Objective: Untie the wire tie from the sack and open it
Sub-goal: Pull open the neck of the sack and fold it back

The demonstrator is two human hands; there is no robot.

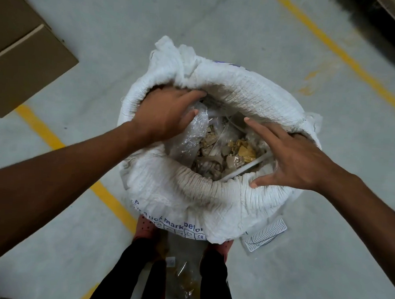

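Legs: black trousers [211,277] and reddish shoes [145,224] at the bottom edge, standing just behind the sack.
Floor scraps: clear plastic wrapping [184,278] lies between the feet; a flat white ribbed piece [266,235] lies on the floor [312,260] beside the sack's right side.
Sack: white woven sack [188,202] with blue printed lettering on its near wall, standing upright on the floor directly in front of the person, mouth wide open, rim rolled outward all round.
Wire tie: cannot be made out anywhere.
Left hand [164,115]: fingers curled over the left inner rim of the sack, gripping the fabric there, fingertips touching clear crinkled plastic [192,135] inside.
Right hand [290,159]: fingers spread apart, palm down over the right rim, thumb pressing the near rolled edge; not closed on anything.
Contents: brown paper scraps [242,149], clear film and a white strip [246,169] lying inside the opening.
Floor markings: yellow painted lines [350,59] cross the grey floor on both sides.
Far left: brown cardboard boxes [24,55], well apart from the sack.
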